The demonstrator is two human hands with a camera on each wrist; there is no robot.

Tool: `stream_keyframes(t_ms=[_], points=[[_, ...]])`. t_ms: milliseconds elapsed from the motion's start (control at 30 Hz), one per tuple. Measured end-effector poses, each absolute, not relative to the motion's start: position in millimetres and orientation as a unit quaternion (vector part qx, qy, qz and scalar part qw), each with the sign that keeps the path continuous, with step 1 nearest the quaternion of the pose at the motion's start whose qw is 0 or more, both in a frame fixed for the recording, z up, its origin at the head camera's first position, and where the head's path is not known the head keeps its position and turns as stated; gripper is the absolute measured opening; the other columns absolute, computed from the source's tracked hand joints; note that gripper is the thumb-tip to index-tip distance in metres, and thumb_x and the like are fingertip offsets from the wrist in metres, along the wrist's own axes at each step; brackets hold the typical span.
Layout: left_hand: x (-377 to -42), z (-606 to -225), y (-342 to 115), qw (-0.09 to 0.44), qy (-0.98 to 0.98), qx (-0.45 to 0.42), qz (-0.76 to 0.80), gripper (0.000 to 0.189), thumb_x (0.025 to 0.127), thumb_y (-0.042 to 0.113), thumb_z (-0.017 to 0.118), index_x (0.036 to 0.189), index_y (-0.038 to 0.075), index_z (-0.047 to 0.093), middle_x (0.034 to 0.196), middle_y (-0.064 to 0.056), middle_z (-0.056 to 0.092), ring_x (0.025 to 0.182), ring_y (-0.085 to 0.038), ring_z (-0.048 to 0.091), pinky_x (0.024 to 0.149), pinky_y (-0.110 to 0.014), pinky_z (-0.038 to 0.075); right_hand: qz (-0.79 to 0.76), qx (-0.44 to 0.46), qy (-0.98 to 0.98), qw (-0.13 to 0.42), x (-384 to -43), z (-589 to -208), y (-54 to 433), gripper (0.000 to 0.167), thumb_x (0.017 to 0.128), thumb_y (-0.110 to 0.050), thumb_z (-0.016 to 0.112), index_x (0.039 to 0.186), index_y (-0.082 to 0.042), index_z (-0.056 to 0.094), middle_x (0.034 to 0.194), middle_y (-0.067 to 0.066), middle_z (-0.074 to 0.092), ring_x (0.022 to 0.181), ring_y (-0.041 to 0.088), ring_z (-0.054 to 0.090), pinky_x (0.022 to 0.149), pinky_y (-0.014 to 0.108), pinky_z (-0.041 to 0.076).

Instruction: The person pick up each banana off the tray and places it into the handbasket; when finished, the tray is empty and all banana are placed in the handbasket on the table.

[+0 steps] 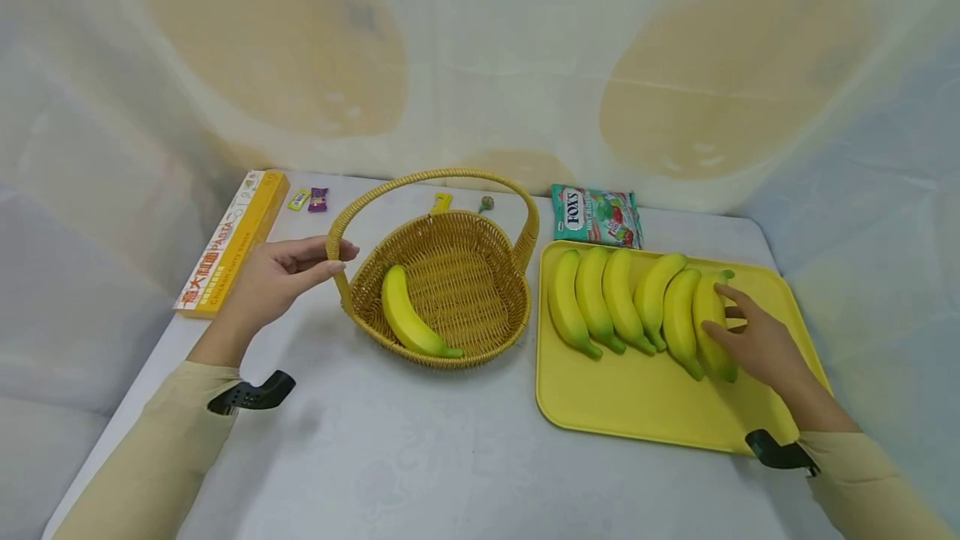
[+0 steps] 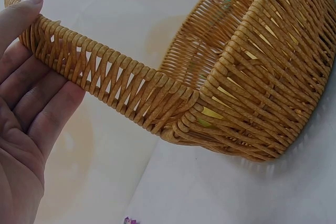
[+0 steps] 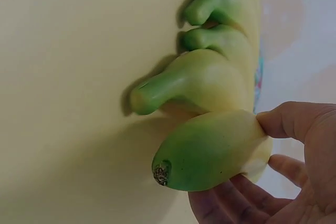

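My left hand [image 1: 281,277] pinches the side of the arched handle [image 2: 105,72] of a woven basket [image 1: 480,273], thumb on one face and fingers behind it. One banana [image 1: 408,319] lies along the left inside of the basket. On the yellow tray [image 1: 615,398], several bananas [image 1: 618,294] lie side by side in a row. My right hand [image 1: 757,344] grips the rightmost banana [image 3: 215,150], with the thumb on one side and fingers curled under the other. That banana's dark-tipped end points toward the right wrist camera, beside its neighbour's green stem [image 3: 157,90].
A yellow and white pasta box [image 1: 232,244] lies at the left edge of the table. Small wrapped candies [image 1: 318,199] and a lollipop [image 1: 487,203] lie toward the back. A green Fox's candy bag [image 1: 596,215] sits just behind the tray. Pale fabric walls surround the table.
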State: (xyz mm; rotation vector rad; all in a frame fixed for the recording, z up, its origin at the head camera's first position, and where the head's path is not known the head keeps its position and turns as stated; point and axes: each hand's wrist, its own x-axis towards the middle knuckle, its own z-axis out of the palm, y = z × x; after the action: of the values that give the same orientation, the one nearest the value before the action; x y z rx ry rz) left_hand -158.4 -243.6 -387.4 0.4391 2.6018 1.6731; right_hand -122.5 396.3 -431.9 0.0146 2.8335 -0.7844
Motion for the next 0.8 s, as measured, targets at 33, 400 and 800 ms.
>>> stream_keyframes(t_ms=[33, 400, 800], points=[[-158.4, -387.4, -243.6, 0.009, 0.833, 0.141, 0.535, 0.028, 0.097, 0.026, 0.072, 0.121, 0.011, 0.074, 0.117, -0.004, 0.075, 0.112, -0.019, 0.07, 0.093, -0.018, 0.053, -0.266, 0.002, 0.959, 0.099, -122.2, -430.3, 394.4, 0.076, 0.105, -0.041, 0.055, 0.161, -0.004, 0.019, 0.139, 0.042, 0.045, 0.114, 0.057, 0.056, 0.076, 0.056, 0.058], [-158.2, -386.1, -243.4, 0.005, 0.829, 0.14, 0.541, 0.028, 0.097, 0.023, 0.072, 0.121, 0.008, 0.074, 0.117, -0.004, 0.075, 0.11, -0.015, 0.071, 0.093, -0.018, 0.053, -0.264, -0.061, 0.958, 0.091, -121.4, -410.8, 364.4, 0.069, 0.104, -0.033, 0.06, 0.161, -0.008, 0.027, 0.141, 0.036, 0.048, 0.109, 0.05, 0.062, 0.071, 0.046, 0.058], [-157.7, -385.3, -242.6, 0.005, 0.828, 0.144, 0.542, 0.028, 0.097, 0.022, 0.072, 0.121, 0.008, 0.074, 0.116, -0.005, 0.075, 0.111, -0.019, 0.07, 0.094, -0.018, 0.053, -0.274, -0.136, 0.947, 0.097, -114.8, -389.0, 327.1, 0.065, 0.103, -0.032, 0.063, 0.159, -0.015, 0.036, 0.151, 0.024, 0.046, 0.109, 0.04, 0.065, 0.079, 0.049, 0.058]])
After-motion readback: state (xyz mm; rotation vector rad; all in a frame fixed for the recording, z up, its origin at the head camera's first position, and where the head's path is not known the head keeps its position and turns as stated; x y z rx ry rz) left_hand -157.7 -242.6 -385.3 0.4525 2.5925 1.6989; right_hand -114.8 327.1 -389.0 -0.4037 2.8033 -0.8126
